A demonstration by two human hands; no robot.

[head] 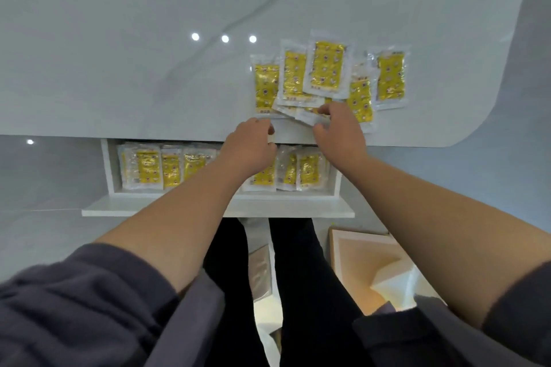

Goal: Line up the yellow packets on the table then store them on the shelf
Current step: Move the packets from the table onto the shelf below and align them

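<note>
Both bare forearms reach forward and slightly inward from rolled-up dark sleeves (74, 301), meeting at the near edge of the glossy white surface (119, 68). The right hand (340, 134) is palm-down, wrist bent a little, its fingers (326, 112) curled and pinching the near edges of a few fanned packets (301, 112) at the near end of the pile. The left hand (252, 146) sits just left of it at the surface edge, fingers loosely curled toward those same packets; whether it grips anything cannot be told.

The yellow packets (325, 67) lie in a loose, overlapping cluster on the surface just beyond the right hand, some tilted, one (390, 77) lying at the cluster's right. Below the surface edge, under the hands, a white shelf (217, 207) holds more packets (146, 168) standing upright in a row, partly hidden by the left forearm. Near the shelf's right end, lower down, an open box (357, 262) sits on the floor.
</note>
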